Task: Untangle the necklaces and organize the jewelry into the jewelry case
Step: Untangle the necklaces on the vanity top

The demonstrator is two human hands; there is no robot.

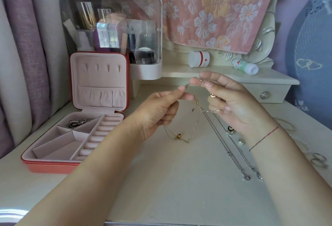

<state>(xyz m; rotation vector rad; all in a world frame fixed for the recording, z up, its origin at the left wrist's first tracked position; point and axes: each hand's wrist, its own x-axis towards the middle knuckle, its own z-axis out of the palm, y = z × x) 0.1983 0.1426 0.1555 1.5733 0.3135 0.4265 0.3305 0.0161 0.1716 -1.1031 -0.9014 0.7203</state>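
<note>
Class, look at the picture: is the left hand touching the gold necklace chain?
Touching. The head view shows the left hand pinching the gold necklace chain near its clasp between thumb and forefinger, no gap visible.

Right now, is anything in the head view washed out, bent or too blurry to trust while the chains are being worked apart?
Head view: light is soft and even; glare sits on the clear cosmetics box; the wide lens bends the edges, curving the curtain; the gold chain between the left hand and right hand is thin and soft, so knots cannot be read.
</note>
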